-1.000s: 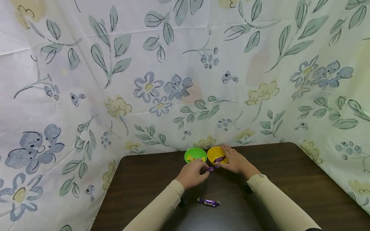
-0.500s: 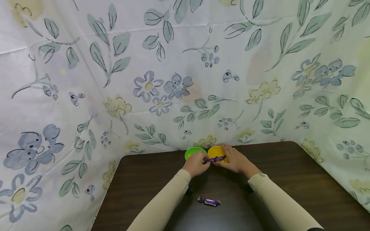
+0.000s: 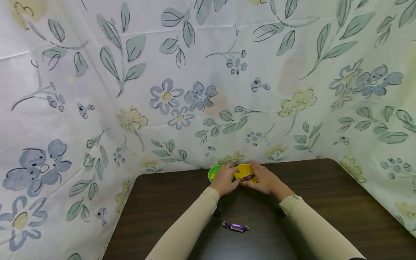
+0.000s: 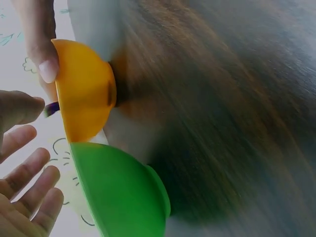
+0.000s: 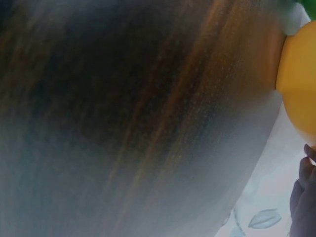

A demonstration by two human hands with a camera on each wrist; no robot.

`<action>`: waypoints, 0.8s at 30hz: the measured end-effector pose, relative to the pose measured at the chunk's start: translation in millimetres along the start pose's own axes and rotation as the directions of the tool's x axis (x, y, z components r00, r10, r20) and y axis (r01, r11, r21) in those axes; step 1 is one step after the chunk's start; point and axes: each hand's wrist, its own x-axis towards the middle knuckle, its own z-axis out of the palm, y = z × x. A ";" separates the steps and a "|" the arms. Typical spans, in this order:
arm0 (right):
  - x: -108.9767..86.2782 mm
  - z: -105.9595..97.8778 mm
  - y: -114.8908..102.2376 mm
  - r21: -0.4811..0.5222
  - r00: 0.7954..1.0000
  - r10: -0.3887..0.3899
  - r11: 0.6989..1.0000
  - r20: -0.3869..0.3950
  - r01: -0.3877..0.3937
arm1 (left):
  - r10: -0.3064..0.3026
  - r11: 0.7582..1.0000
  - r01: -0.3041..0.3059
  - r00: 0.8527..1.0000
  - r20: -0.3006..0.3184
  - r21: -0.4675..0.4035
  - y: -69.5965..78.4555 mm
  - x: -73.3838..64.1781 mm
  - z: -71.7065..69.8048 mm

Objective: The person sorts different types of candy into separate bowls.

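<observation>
My left hand (image 3: 224,181) is over the gap between a green bowl (image 3: 212,172) and a yellow bowl (image 3: 243,169), its thumb and fingers apart in the left wrist view. By a fingertip there, the end of a purple-wrapped candy (image 4: 51,108) shows above the yellow bowl's rim. Purple candy (image 3: 247,177) lies inside the yellow bowl. My right hand (image 3: 267,181) rests against that bowl's right side, fingers straight along the rim and thumb at the near edge. Yellow pieces (image 3: 212,176) show in the green bowl, partly hidden by my left hand.
One more purple-wrapped candy (image 3: 235,227) lies on the dark wooden table (image 3: 162,209), nearer to me than the bowls. A floral cloth (image 3: 195,144) hangs right behind the table's far edge.
My left hand has moved forward to the yellow bowl's rim with a purple candy and has spread its fingers. The right hand has stayed at the bowl.
</observation>
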 end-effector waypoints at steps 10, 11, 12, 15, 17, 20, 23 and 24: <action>0.4 -0.2 -0.9 0.005 1.000 0.028 1.000 0.008 -0.028 | 0.068 0.997 -0.068 0.998 -0.012 0.030 -1.4 -25.1 -5.6; 0.2 -0.2 -1.0 0.008 1.000 0.029 1.000 0.008 -0.029 | 0.081 0.996 -0.081 0.997 -0.013 0.033 -0.8 -28.8 -6.6; 0.1 -0.3 -1.3 0.010 1.000 0.029 1.000 0.006 -0.029 | 0.098 0.994 -0.097 0.995 -0.015 0.042 -0.8 -32.1 -6.6; -0.2 -0.1 -1.4 0.010 1.000 0.022 1.000 -0.001 -0.022 | 0.131 0.990 -0.130 0.991 -0.010 0.055 1.4 -42.9 -9.1; 0.5 0.4 -0.5 0.007 1.000 0.021 1.000 -0.001 -0.021 | 0.150 0.987 -0.150 0.989 -0.003 0.054 4.0 -50.8 -12.2; 1.5 1.1 0.3 -0.002 1.000 0.017 1.000 0.002 -0.017 | 0.165 0.985 -0.166 0.986 0.016 0.037 8.0 -63.9 -16.6; 2.1 1.9 0.2 -0.003 1.000 0.015 1.000 0.004 -0.015 | 0.170 0.985 -0.170 0.984 0.044 0.006 11.4 -77.1 -20.3; 2.2 2.0 -0.2 -0.002 1.000 0.013 1.000 0.004 -0.013 | 0.170 0.985 -0.170 0.984 0.054 -0.002 12.4 -81.6 -21.4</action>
